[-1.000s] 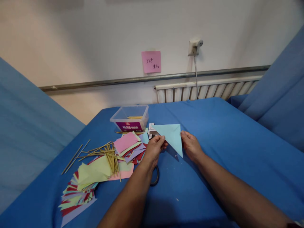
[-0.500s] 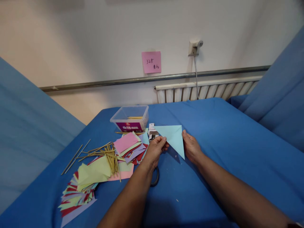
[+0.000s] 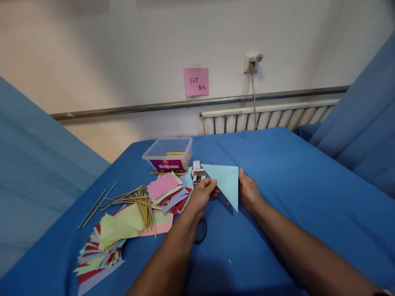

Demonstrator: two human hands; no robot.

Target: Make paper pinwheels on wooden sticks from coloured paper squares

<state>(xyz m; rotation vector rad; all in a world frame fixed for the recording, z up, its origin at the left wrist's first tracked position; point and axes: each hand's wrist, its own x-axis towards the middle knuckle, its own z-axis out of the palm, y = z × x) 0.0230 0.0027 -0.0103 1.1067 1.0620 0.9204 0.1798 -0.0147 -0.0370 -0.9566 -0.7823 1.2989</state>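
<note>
A light blue sheet of paper [image 3: 226, 179], folded into a triangle, is held above the blue cloth with one point hanging down. My left hand [image 3: 203, 193] pinches its slanted lower-left edge between thumb and fingers. At the upright right edge, my right hand [image 3: 249, 191] grips the paper with the thumb in front; its other fingers are mostly hidden. A black loop handle [image 3: 202, 231] shows partly from behind my left forearm. Just left of the paper stands a small open box [image 3: 197, 165] with something dark inside.
Left of my hands lie coloured paper sheets [image 3: 163, 186], a fanned paper stack [image 3: 100, 257] and thin tan sticks [image 3: 143, 209]. Two greyish rods [image 3: 94, 209] rest farther left. Behind them stands a clear plastic tub [image 3: 168, 146] with sticks inside. Blue curtains [image 3: 40, 172] hang at both sides.
The folded paper has turned slightly, its lower point shifting down and a little left. Both hands keep their hold, almost in the same place.
</note>
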